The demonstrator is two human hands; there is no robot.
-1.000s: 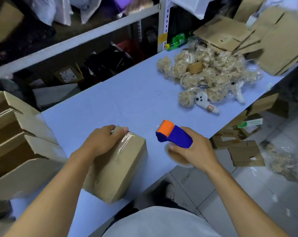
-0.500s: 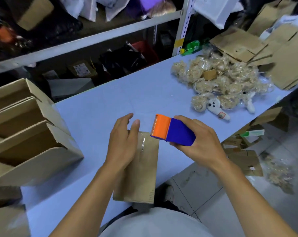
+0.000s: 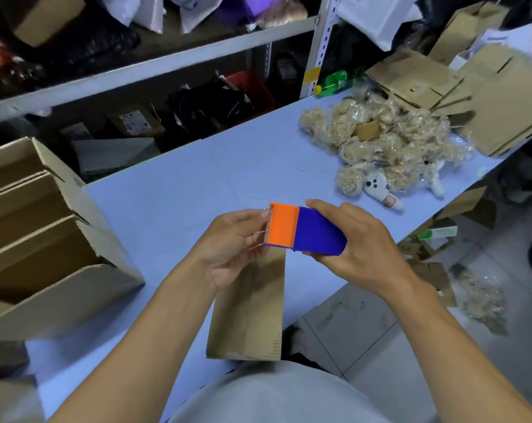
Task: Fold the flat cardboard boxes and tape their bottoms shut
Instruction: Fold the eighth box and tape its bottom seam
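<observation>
Two bare forearms, no sleeves in view; left hand [image 3: 228, 248], right hand [image 3: 365, 248] ungloved. Light grey shirt [image 3: 267, 395] (bottom edge only).

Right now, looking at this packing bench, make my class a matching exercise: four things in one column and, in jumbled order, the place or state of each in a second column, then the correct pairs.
Things
1. tape dispenser
2. cardboard box
3. green bottle
4. white toy

Places or states
A. lying by the shelf post at the table's far edge
B. gripped in the right hand
C. lying at the near edge of the pile of bagged goods
D. lying on the table under both hands

Pairs: 1-B, 2-D, 3-A, 4-C
</observation>
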